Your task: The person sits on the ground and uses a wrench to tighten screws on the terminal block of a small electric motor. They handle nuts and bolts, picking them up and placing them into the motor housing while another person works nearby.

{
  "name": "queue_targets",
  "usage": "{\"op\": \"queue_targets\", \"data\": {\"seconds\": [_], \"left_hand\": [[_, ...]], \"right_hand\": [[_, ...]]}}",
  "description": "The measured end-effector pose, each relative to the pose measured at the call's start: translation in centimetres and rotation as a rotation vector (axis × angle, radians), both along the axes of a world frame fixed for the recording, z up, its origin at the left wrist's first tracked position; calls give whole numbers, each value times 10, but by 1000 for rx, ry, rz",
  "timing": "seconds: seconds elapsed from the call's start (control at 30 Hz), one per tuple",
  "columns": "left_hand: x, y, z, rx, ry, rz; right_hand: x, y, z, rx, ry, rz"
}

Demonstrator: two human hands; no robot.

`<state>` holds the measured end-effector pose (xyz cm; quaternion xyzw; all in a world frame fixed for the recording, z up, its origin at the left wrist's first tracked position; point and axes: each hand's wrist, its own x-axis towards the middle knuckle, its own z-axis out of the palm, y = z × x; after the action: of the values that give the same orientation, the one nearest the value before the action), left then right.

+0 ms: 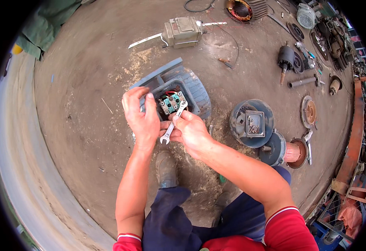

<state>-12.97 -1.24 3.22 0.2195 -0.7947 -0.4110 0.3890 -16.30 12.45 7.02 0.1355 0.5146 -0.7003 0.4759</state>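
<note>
A blue-grey electric motor [196,90] lies on the floor in front of me with its terminal box uncovered. Inside the box sits a teal terminal board [171,103] with several nuts and studs, and red wires show behind it. My right hand [191,130] grips a combination wrench [175,122] by its shank. The wrench's upper end overlaps the right side of the board; whether it sits on a nut I cannot tell. My left hand [141,113] is at the box's left edge, thumb and fingers apart, holding nothing visible.
A grey-green box-shaped unit [183,32] stands farther off. To the right are a blue round housing [238,129] holding a square tray of small parts [255,124], and a motor end piece [273,149]. Tools and a rotor [286,57] lie far right. My boot [166,167] is close below the motor.
</note>
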Motion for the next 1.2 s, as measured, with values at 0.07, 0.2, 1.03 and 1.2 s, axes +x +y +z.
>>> {"op": "queue_targets", "data": {"seconds": [0.07,0.2,1.03,1.2], "left_hand": [[2,-2,5,4,-39,-26],[5,2,2,-139,-185,-131],[-13,15,-1,-90,-304,-229],[-16,16,-1,-99,-276,-222]], "right_hand": [[3,12,-15,49,120,204],[5,54,-10,271,534,588],[-126,15,46,774,1332,1106],[-128,21,38,709,1289,1043]]}}
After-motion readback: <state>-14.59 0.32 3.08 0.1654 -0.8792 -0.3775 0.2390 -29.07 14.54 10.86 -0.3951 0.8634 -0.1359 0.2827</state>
